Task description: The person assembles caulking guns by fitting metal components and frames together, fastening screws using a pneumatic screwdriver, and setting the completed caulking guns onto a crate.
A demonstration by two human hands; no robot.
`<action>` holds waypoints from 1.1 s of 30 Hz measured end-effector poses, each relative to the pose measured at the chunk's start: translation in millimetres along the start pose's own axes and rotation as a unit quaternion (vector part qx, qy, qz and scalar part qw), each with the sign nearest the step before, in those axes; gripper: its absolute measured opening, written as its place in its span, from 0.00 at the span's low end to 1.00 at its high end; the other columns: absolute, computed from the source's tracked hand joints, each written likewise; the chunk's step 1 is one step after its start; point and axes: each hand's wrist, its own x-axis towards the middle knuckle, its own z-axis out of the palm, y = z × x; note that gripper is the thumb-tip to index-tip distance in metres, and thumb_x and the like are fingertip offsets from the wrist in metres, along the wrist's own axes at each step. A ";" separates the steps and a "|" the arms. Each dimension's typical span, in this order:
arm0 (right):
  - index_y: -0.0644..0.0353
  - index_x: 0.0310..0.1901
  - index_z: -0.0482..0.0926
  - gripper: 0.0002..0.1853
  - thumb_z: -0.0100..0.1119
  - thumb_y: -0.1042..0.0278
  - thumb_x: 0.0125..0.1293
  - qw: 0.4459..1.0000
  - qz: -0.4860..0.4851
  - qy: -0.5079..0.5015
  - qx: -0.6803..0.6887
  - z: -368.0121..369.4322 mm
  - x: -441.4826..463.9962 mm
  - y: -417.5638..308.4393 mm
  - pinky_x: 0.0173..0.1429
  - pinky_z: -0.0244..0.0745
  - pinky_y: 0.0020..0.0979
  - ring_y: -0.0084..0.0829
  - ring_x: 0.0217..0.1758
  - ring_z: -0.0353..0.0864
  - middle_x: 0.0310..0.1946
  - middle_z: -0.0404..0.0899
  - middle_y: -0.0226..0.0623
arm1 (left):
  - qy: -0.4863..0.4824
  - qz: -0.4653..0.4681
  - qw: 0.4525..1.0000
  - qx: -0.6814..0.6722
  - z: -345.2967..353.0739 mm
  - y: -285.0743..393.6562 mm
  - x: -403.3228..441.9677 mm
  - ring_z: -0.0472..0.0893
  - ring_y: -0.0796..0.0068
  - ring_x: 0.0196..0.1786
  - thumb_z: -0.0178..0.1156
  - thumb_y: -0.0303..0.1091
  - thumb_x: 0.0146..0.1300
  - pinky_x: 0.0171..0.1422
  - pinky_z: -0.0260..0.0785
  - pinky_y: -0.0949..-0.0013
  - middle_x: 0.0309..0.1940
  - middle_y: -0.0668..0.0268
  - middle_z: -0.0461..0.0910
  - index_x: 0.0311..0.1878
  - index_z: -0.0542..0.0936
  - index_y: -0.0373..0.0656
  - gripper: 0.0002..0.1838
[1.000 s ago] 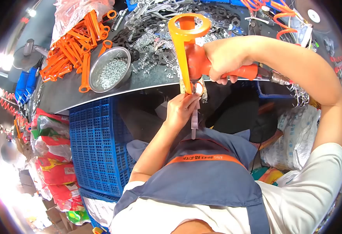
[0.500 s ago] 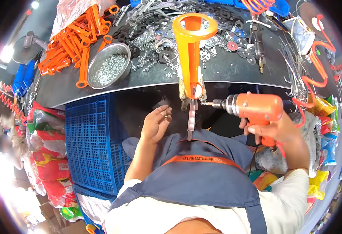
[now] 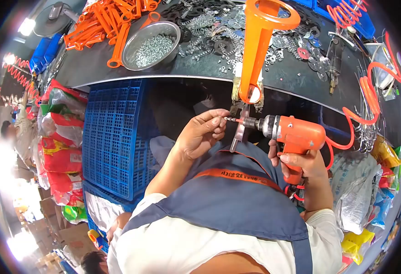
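- Right hand [image 3: 303,162]: fingers wrapped round the grip of the orange-red, pistol-shaped driver [image 3: 301,133]. I judge a level wrist best, so the slim metal bit [image 3: 232,119] runs true.
- Left hand [image 3: 200,134]: narrow pinch, thumb and forefinger at the bit's tip. Whether a fastener sits between them, I cannot tell; too small.
- Sensible here: trigger off while skin is this close; line up by feel, pads kept light and behind the point.
- Long orange plastic piece with a large ring end [image 3: 254,52]: at the near edge of the dark workbench [image 3: 296,78], narrow end at that edge, just above the bit. Neither hand touches it.
- Round metal bowl [image 3: 127,51] of small silver hardware [image 3: 155,50]: near edge, to the left.
- Red coiled hose [image 3: 372,106]: right side; worth leaving slack, lest it tug my aim.
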 end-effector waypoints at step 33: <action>0.69 0.51 0.74 0.18 0.61 0.80 0.57 0.995 -0.022 -0.004 -0.093 -7.9 -5.6 -8.9 0.22 0.75 0.21 0.28 0.34 0.82 0.35 0.80 0.42 | 0.026 0.108 0.984 0.138 7.8 -11.2 7.6 0.63 0.85 0.23 0.58 0.32 0.66 0.26 0.56 0.81 0.23 0.69 0.71 0.44 0.77 0.31 0.12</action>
